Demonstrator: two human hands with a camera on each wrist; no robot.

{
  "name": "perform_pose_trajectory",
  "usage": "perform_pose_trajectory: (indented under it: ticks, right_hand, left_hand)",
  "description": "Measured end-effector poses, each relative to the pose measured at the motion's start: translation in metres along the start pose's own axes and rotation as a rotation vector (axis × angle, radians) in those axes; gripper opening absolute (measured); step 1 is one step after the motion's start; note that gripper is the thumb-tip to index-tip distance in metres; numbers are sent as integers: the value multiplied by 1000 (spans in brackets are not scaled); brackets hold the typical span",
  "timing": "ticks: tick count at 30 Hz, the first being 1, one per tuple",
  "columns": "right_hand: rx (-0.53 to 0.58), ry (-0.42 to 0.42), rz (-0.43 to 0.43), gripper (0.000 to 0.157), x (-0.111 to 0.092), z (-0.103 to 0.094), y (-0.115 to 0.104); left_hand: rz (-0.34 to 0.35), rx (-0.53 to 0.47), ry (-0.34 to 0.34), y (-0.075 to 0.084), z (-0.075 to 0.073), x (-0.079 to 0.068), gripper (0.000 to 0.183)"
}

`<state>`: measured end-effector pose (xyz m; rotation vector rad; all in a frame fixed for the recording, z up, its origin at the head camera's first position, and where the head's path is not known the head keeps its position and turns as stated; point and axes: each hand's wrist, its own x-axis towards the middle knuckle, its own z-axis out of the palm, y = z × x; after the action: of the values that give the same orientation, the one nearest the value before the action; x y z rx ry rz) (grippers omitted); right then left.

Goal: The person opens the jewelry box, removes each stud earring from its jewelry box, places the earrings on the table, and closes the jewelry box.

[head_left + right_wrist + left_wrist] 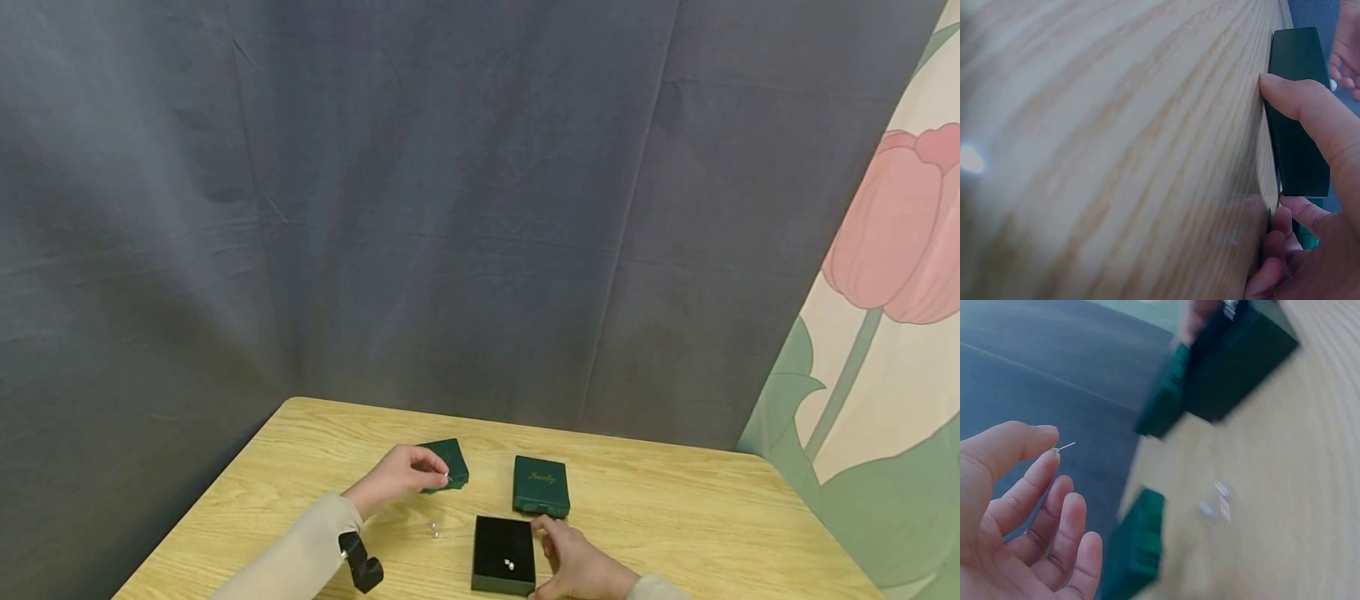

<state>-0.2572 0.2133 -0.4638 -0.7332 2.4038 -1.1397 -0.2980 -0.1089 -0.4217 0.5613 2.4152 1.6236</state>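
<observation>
My left hand (397,479) pinches a small stud earring (1064,447) between thumb and forefinger; its thin metal post points away from the fingertips in the left wrist view. The other left fingers are loosely bent. That hand is over a dark green case (452,455) and partly covers it. My right hand (577,560) holds the open green jewelry box (504,586) at its right side, thumb by the near corner and forefinger by the far one. Small white earrings (509,564) lie on its black lining. Between the hands, more small earrings (434,529) lie on the table.
Behind the open box, a green lid (542,483) with gold lettering lies on the wooden table (675,500). A dark curtain (450,208) hangs beyond the far edge. A black wrist-camera mount (361,563) sticks out from the left sleeve.
</observation>
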Motion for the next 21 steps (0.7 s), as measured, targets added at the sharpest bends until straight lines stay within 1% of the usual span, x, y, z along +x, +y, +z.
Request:
perform_pose_trajectory:
  ticks: [2, 5, 9, 13, 16, 21]
  right_hand:
    - [3, -3, 1, 66, 0, 0, 0]
    - [9, -8, 4, 66, 0, -1, 0]
    - [9, -8, 2, 67, 0, -1, 2]
    - [2, -4, 0, 67, 0, -1, 3]
    - [-4, -1, 3, 67, 1, 0, 3]
    - [-14, 0, 2, 66, 1, 0, 2]
  left_hand:
    - [-8, 65, -12, -9, -1, -4, 21]
    - [-22, 129, -32, -20, -3, -11, 16]
    - [-40, 150, -46, -31, -5, -16, 11]
    - [-36, 183, -46, -42, -6, -14, 7]
    - [-28, 205, -46, -48, -6, -12, 5]
    - [-26, 259, -43, -46, -5, -13, 6]
